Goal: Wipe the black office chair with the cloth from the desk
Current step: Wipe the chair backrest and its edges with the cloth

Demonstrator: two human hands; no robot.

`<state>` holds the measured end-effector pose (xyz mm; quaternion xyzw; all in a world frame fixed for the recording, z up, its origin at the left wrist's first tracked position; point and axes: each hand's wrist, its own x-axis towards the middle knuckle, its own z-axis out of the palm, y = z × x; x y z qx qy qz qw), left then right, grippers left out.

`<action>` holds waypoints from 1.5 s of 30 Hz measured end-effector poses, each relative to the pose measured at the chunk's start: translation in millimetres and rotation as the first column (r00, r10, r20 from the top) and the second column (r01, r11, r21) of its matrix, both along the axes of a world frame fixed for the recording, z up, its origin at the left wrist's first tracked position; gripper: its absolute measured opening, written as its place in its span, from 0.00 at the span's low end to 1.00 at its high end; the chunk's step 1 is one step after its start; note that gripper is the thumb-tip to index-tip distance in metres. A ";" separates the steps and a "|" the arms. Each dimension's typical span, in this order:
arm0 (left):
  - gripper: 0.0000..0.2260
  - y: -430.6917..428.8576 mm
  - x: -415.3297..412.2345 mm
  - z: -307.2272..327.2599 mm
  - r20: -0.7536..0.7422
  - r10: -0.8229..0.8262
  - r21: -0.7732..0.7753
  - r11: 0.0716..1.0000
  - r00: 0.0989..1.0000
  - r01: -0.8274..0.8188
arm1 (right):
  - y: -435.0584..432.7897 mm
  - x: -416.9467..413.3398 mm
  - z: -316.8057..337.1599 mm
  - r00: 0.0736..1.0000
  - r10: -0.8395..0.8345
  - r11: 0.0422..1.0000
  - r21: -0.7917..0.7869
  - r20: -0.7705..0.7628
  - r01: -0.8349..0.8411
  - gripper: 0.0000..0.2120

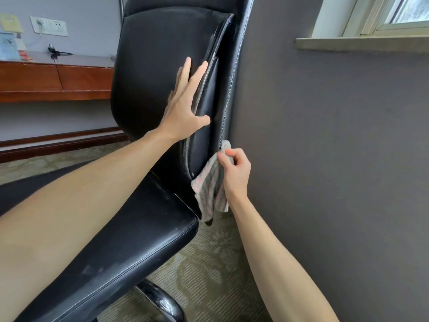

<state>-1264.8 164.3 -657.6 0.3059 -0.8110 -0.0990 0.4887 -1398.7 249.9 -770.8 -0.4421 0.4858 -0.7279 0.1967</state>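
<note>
Right hand, at the middle of the frame, pinches the striped cloth against the chair's stitched side edge; the cloth hangs below its fingers. Left hand, fingers straight and spread, presses flat on the backrest just above.

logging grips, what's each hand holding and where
The right hand pinches the cloth near its upper edge; the left hand holds nothing, flat on the chair.
</note>
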 end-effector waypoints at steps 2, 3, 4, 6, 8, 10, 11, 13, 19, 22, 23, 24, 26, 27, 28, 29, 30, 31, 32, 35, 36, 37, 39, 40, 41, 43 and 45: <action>0.48 -1.1 -0.2 0.7 0.008 0.007 -0.007 1.000 1.000 -0.007 | -4.5 -0.8 13.8 1.000 -0.004 0.999 -0.036 0.000 0.004 0.08; 0.48 -1.6 0.1 0.7 0.009 0.011 -0.010 1.000 1.000 -0.011 | -6.0 -1.1 15.2 1.000 0.000 0.999 -0.043 -0.005 -0.001 0.08; 0.47 -2.0 0.3 0.9 0.009 0.014 -0.011 1.000 1.000 -0.014 | -6.2 -1.5 12.7 1.000 0.006 0.999 -0.037 -0.015 -0.007 0.08; 0.47 -2.8 0.1 0.6 0.013 0.016 -0.013 1.000 1.000 -0.016 | -4.5 -1.7 -4.1 0.999 0.017 1.000 0.005 -0.027 -0.017 0.08; 0.47 -4.0 -0.7 -0.2 0.019 0.022 -0.015 1.000 1.000 -0.022 | 0.0 -1.7 -30.3 0.999 0.025 0.996 0.083 -0.019 -0.024 0.10; 0.48 -5.4 -1.5 0.0 0.021 0.031 -0.016 0.999 0.999 -0.031 | 5.6 -2.5 -56.3 1.000 0.029 0.984 0.174 -0.008 -0.027 0.11; 0.48 -6.4 -1.8 0.3 0.021 0.036 -0.016 0.999 0.999 -0.036 | 7.4 -2.9 -66.2 1.000 0.028 0.977 0.211 0.000 -0.027 0.11; 0.48 -8.5 -2.3 0.0 0.021 0.047 -0.020 0.999 0.999 -0.046 | 8.1 -3.8 -75.1 1.000 0.020 0.968 0.251 0.010 -0.022 0.11; 0.47 -11.0 -5.2 -1.0 0.024 0.065 -0.038 0.997 0.998 -0.064 | -7.9 -1.6 -25.7 0.999 -0.030 0.997 0.064 -0.025 0.032 0.09; 0.47 -11.1 -5.5 -0.7 0.023 0.076 -0.048 0.996 0.997 -0.075 | -13.3 -0.9 -12.2 0.999 -0.037 0.999 -0.005 -0.030 0.037 0.07; 0.47 -10.7 -5.1 -0.6 0.023 0.076 -0.047 0.996 0.997 -0.074 | -13.0 0.0 -17.6 0.999 -0.036 0.999 0.007 -0.033 0.037 0.07; 0.47 -10.2 -4.7 -0.5 0.023 0.072 -0.044 0.996 0.997 -0.071 | -11.7 0.7 -29.3 0.999 -0.035 0.999 0.032 -0.034 0.036 0.08; 0.47 -9.3 -4.2 -0.6 0.025 0.062 -0.039 0.997 0.998 -0.061 | -5.2 1.8 -65.7 0.999 -0.034 0.992 0.118 -0.021 0.036 0.11; 0.46 -8.7 -4.4 -0.6 0.026 0.058 -0.037 0.998 0.998 -0.057 | -0.2 1.7 -84.1 0.999 -0.034 0.984 0.177 -0.012 0.035 0.12; 0.46 -8.1 -4.3 -0.4 0.024 0.054 -0.034 0.998 0.998 -0.054 | 3.9 1.4 -99.2 1.000 -0.029 0.971 0.237 0.001 0.028 0.13; 0.46 -8.0 -4.6 -0.3 0.020 0.052 -0.031 0.998 0.998 -0.051 | 5.8 0.7 -109.2 1.000 -0.025 0.959 0.282 0.016 0.019 0.13; 0.46 -8.2 -5.1 -0.4 0.015 0.052 -0.027 0.998 0.999 -0.052 | 5.5 -0.3 -112.4 0.999 -0.026 0.954 0.300 0.026 0.017 0.13; 0.47 -8.8 -5.4 -0.7 0.011 0.056 -0.026 0.998 0.998 -0.056 | 3.7 -0.9 -108.3 0.999 -0.032 0.956 0.293 0.026 0.023 0.13; 0.47 -9.7 -5.6 -1.1 0.009 0.063 -0.028 0.998 0.998 -0.063 | 0.6 -0.9 -98.5 0.999 -0.040 0.964 0.264 0.021 0.034 0.13; 0.47 -11.8 -6.1 -1.6 0.009 0.076 -0.043 0.996 0.997 -0.075 | -11.3 2.1 -54.5 0.998 -0.062 0.991 0.122 -0.001 0.062 0.12; 0.47 -12.3 -6.8 -1.8 0.007 0.078 -0.045 0.996 0.997 -0.078 | -14.1 2.5 -39.7 0.998 -0.067 0.995 0.071 -0.010 0.068 0.11; 0.46 -12.7 -7.8 -1.8 0.005 0.082 -0.047 0.996 0.997 -0.082 | -16.2 2.8 -26.7 0.997 -0.071 0.997 0.026 -0.019 0.072 0.10; 0.46 -13.3 -8.4 -1.8 0.002 0.090 -0.052 0.995 0.996 -0.090 | -18.4 3.5 -14.1 0.997 -0.067 0.998 -0.017 -0.030 0.067 0.09; 0.46 -13.4 -8.0 -1.7 -0.001 0.088 -0.053 0.995 0.996 -0.088 | -18.3 4.3 -15.9 0.997 -0.067 0.998 -0.014 -0.037 0.066 0.08; 0.46 -13.3 -7.5 -1.6 -0.003 0.082 -0.053 0.995 0.997 -0.082 | -17.8 5.1 -24.0 0.997 -0.067 0.998 -0.002 -0.043 0.067 0.08; 0.46 -12.5 -7.1 -2.4 0.000 0.069 -0.051 0.996 0.998 -0.069 | -14.5 6.1 -54.0 0.998 -0.059 0.997 0.058 -0.026 0.060 0.09; 0.46 -11.8 -8.1 -2.8 0.007 0.070 -0.049 0.996 0.998 -0.069 | -8.4 6.1 -84.6 0.998 -0.055 0.986 0.157 0.003 0.054 0.10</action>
